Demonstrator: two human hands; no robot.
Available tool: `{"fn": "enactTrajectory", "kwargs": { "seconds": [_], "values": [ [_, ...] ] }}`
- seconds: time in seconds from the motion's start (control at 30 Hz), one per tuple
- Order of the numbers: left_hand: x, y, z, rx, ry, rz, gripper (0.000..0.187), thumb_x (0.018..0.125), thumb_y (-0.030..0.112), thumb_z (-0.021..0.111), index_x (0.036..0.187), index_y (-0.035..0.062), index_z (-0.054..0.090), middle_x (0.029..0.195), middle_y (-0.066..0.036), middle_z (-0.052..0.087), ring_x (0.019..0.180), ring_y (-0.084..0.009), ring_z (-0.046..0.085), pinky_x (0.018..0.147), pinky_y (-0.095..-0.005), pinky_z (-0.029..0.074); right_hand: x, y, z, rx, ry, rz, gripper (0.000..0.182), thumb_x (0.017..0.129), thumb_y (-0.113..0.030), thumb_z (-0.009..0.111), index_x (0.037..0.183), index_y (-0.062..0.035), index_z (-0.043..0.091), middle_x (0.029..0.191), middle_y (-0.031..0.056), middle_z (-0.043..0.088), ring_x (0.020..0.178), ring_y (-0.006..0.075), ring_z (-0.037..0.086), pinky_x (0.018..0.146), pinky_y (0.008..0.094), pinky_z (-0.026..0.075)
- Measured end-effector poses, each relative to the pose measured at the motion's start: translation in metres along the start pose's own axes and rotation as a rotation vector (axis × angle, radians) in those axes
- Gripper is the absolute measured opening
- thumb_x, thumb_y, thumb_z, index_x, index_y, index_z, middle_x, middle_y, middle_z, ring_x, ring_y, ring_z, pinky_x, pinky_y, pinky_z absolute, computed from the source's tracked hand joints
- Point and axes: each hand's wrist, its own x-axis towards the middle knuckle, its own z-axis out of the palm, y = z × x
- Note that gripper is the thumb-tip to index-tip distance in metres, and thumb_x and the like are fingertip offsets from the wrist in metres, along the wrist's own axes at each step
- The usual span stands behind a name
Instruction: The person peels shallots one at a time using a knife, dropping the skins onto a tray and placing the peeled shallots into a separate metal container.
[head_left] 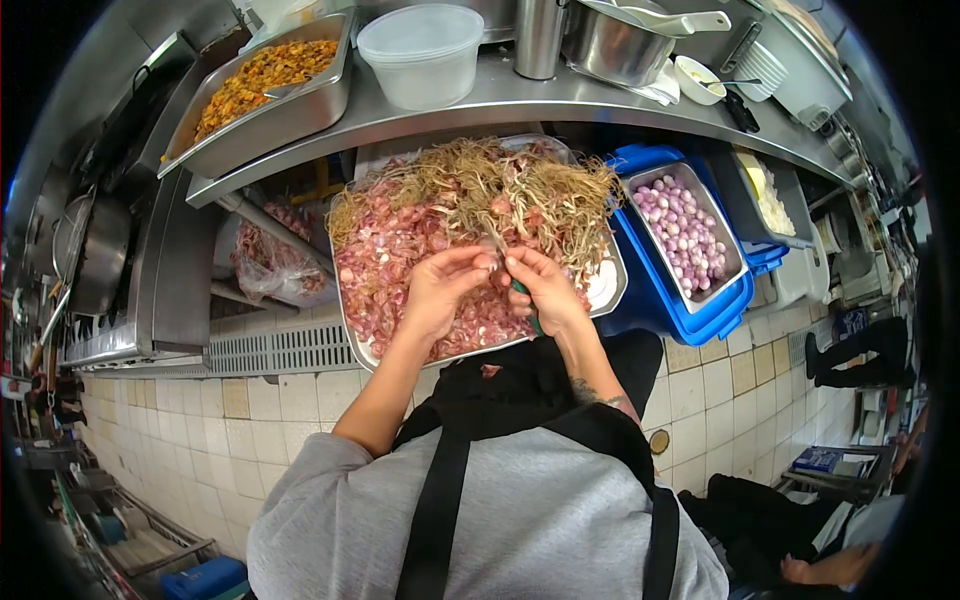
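Note:
My left hand (447, 288) is closed in a pinch over the big tray, its fingertips on a small pale shallot mostly hidden by the fingers. Close beside it, my right hand (546, 291) wraps round the green handle of a small knife (495, 240), whose blade points away from me. Beneath both hands, the metal tray (362, 345) is heaped with pinkish-red shallot skins (385, 265). Dry, straw-coloured shallot tops and roots (490, 175) pile up along its far side.
Peeled purple shallots (682, 235) fill a metal pan on a blue lidded bin (640, 285) at the right. Above the tray runs a steel shelf (420, 125) with an orange-food pan (265, 85), a plastic tub (420, 60) and a pot (615, 45). Other people stand at the right.

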Motion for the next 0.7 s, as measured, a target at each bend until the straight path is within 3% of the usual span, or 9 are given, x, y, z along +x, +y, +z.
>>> {"fn": "enactTrajectory", "kwargs": {
  "seconds": [0.1, 0.3, 0.43, 0.53, 0.57, 0.7],
  "values": [
    [-0.004, 0.011, 0.002, -0.238, -0.152, -0.122, 0.034, 0.085, -0.004, 0.055, 0.118, 0.0017, 0.053, 0.113, -0.008, 0.058, 0.098, -0.0192, 0.06, 0.081, -0.0279, 0.052, -0.002, -0.005, 0.001, 0.022, 0.067, -0.044, 0.016, 0.092, -0.019, 0.053, 0.103, -0.0073, 0.055, 0.072, 0.0011, 0.056, 0.046, 0.0042, 0.039, 0.039, 0.0179, 0.026],
    [-0.012, 0.021, 0.023, -0.514, -0.139, -0.156, 0.042, 0.084, -0.003, 0.056, 0.124, 0.003, 0.046, 0.105, -0.006, 0.057, 0.095, -0.0172, 0.059, 0.082, -0.0253, 0.05, -0.025, -0.021, 0.02, -0.311, 0.14, -0.323, 0.028, 0.092, -0.017, 0.052, 0.117, -0.0059, 0.053, 0.07, 0.002, 0.059, 0.045, 0.0034, 0.041, 0.04, 0.018, 0.031],
    [-0.015, 0.006, 0.019, -0.43, -0.11, -0.052, 0.044, 0.084, -0.002, 0.057, 0.125, 0.0001, 0.044, 0.103, -0.006, 0.057, 0.094, -0.0157, 0.058, 0.082, -0.0257, 0.05, -0.048, -0.028, 0.032, -0.428, 0.055, -0.387, 0.032, 0.091, -0.015, 0.052, 0.121, -0.0041, 0.052, 0.071, 0.0017, 0.06, 0.046, 0.0017, 0.041, 0.041, 0.0166, 0.031],
    [-0.018, 0.015, 0.027, -0.419, -0.086, -0.032, 0.041, 0.084, -0.002, 0.058, 0.123, -0.0022, 0.045, 0.102, -0.006, 0.057, 0.093, -0.0144, 0.057, 0.083, -0.0264, 0.049, -0.056, -0.023, 0.035, -0.42, 0.005, -0.335, 0.034, 0.09, -0.012, 0.053, 0.123, -0.0038, 0.052, 0.077, 0.0026, 0.061, 0.054, 0.002, 0.048, 0.047, 0.0162, 0.037],
    [-0.021, 0.02, 0.033, -0.387, -0.071, -0.012, 0.04, 0.084, -0.002, 0.058, 0.122, -0.0029, 0.046, 0.102, -0.007, 0.058, 0.094, -0.0142, 0.057, 0.084, -0.0268, 0.049, -0.057, -0.023, 0.039, -0.463, 0.037, -0.401, 0.035, 0.088, -0.009, 0.056, 0.123, -0.0026, 0.053, 0.086, 0.0038, 0.063, 0.066, 0.0044, 0.054, 0.06, 0.0191, 0.044],
    [-0.024, 0.024, 0.041, -0.177, 0.021, 0.137, 0.036, 0.083, -0.004, 0.058, 0.118, -0.0054, 0.049, 0.107, -0.009, 0.058, 0.097, -0.0151, 0.057, 0.087, -0.0287, 0.048, -0.059, -0.025, 0.046, -0.574, 0.092, -0.576, 0.035, 0.085, -0.006, 0.058, 0.119, -0.0008, 0.055, 0.102, 0.0083, 0.065, 0.088, 0.0111, 0.06, 0.079, 0.0253, 0.047]
  ]
}}
